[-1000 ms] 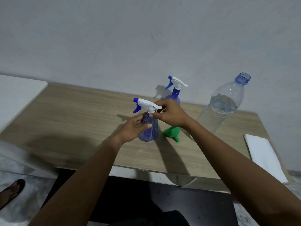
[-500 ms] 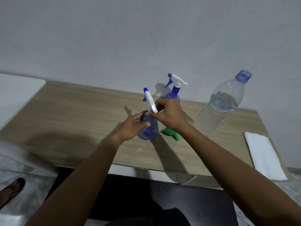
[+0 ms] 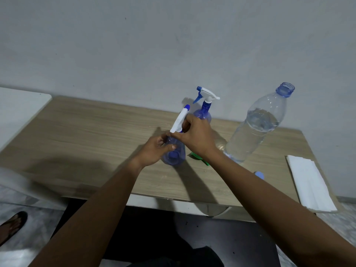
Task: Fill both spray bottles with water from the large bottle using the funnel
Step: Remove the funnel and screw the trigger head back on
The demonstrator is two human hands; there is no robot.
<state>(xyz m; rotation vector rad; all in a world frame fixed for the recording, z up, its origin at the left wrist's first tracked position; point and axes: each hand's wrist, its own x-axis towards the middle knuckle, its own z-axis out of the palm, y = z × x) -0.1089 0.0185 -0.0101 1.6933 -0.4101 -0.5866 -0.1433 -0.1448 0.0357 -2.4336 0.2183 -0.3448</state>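
Note:
A blue spray bottle (image 3: 174, 156) stands mid-table. My left hand (image 3: 155, 151) grips its body from the left. My right hand (image 3: 194, 138) holds its white trigger head (image 3: 179, 120) at the neck, nozzle pointing away from me. A second blue spray bottle (image 3: 203, 112) with its trigger head on stands just behind. The green funnel (image 3: 198, 158) lies on the table, mostly hidden under my right wrist. The large clear bottle (image 3: 254, 128), uncapped and about two thirds full of water, stands to the right.
A blue bottle cap (image 3: 259, 174) lies near my right forearm. Folded white paper towels (image 3: 308, 182) rest on the wooden table (image 3: 86, 132) at its right end. A white surface (image 3: 17, 108) adjoins on the left. A sandalled foot (image 3: 11, 226) is on the floor.
The trigger head has turned: its nozzle pointed left a second ago and now points away from me. Both hands have stayed on the bottle.

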